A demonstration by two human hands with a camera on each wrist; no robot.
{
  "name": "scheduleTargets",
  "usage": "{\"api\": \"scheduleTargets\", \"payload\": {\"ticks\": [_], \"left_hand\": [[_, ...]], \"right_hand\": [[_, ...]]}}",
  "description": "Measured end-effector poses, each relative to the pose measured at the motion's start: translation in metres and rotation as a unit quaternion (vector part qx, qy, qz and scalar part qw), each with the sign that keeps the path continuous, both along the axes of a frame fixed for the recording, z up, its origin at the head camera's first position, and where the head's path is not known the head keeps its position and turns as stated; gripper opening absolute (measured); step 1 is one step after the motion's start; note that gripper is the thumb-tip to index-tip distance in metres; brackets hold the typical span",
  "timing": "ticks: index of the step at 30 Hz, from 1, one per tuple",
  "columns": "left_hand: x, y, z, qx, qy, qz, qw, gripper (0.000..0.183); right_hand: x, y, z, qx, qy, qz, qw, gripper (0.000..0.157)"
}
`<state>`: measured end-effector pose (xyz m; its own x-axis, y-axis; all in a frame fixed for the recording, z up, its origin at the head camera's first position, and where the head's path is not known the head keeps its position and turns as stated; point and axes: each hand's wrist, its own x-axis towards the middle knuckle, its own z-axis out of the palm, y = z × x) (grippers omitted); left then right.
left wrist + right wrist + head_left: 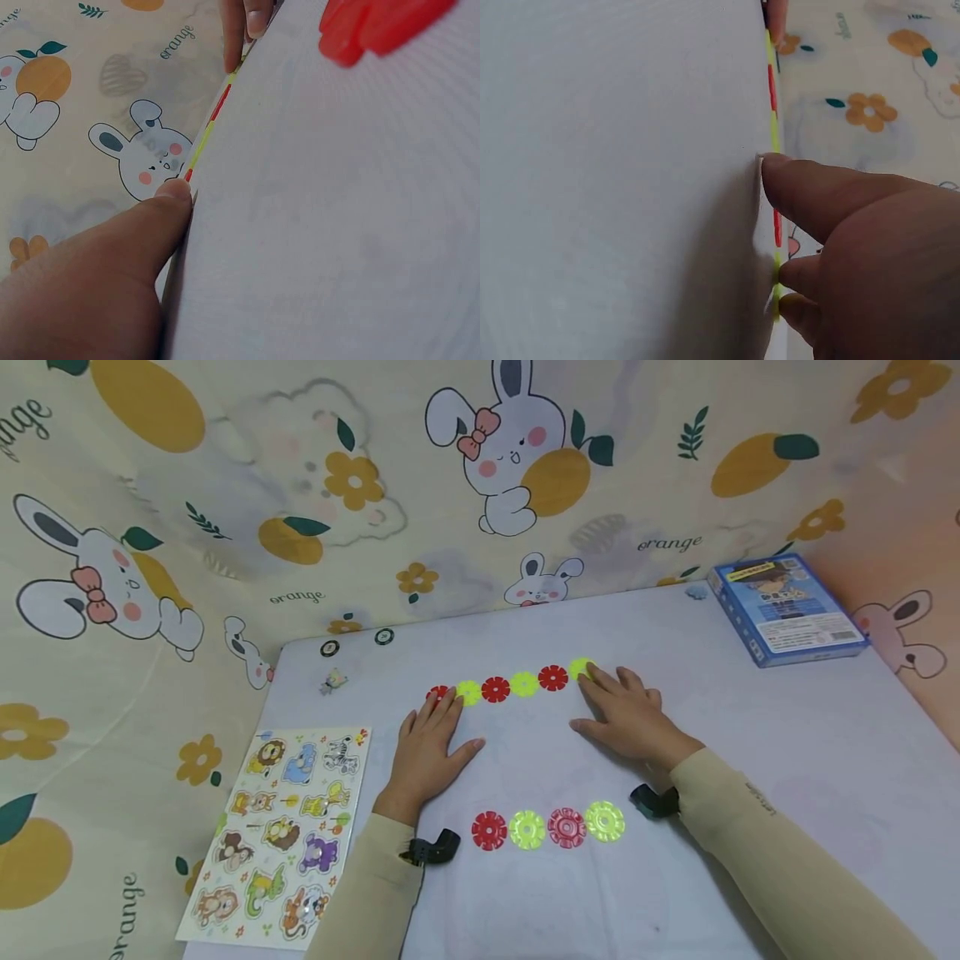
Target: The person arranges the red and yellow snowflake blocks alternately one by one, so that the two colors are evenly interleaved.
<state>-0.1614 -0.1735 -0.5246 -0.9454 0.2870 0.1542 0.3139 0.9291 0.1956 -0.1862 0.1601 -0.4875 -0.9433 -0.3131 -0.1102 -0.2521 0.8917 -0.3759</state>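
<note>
A row of red and yellow-green flower-shaped plastic discs (496,689) lies across the middle of the white table. My left hand (427,756) rests flat at the row's left end, its fingertips on the red disc (437,695) there and beside the yellow-green one. At the right end, my right hand (630,714) touches the last yellow-green disc (580,669) with its fingertips, fingers spread. Both thumbs point inward below the row. Nearer to me lies a second row of red and yellow-green discs (527,830), between the two wrists.
An animal sticker sheet (281,835) lies at the left. A blue box (787,608) sits at the back right, beside a small blue piece (697,592). Two black round pieces (384,637) and a small figure (333,681) lie back left. Patterned cloth (360,568) hangs behind.
</note>
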Motion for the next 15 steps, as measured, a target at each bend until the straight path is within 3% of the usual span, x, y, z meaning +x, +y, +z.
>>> {"api": "scheduleTargets", "payload": {"ticks": [4,9,11,15], "left_hand": [[0.001,0.0,0.001,0.004,-0.001,0.0,1.0,0.082],[0.002,0.0,0.001,0.006,-0.011,-0.001,0.9999,0.083],[0.001,-0.001,0.0,0.007,-0.012,-0.003,0.9999,0.082],[0.001,-0.001,0.002,0.012,-0.004,-0.006,0.9999,0.082]], "right_hand": [[0.001,-0.001,-0.001,-0.017,-0.003,-0.001,1.0,0.082],[0.01,0.005,0.003,-0.123,-0.024,-0.026,0.992,0.079],[0.017,0.01,0.007,-0.195,-0.044,-0.031,0.979,0.074],[0.035,0.02,0.012,-0.322,-0.092,-0.009,0.942,0.061]]}}
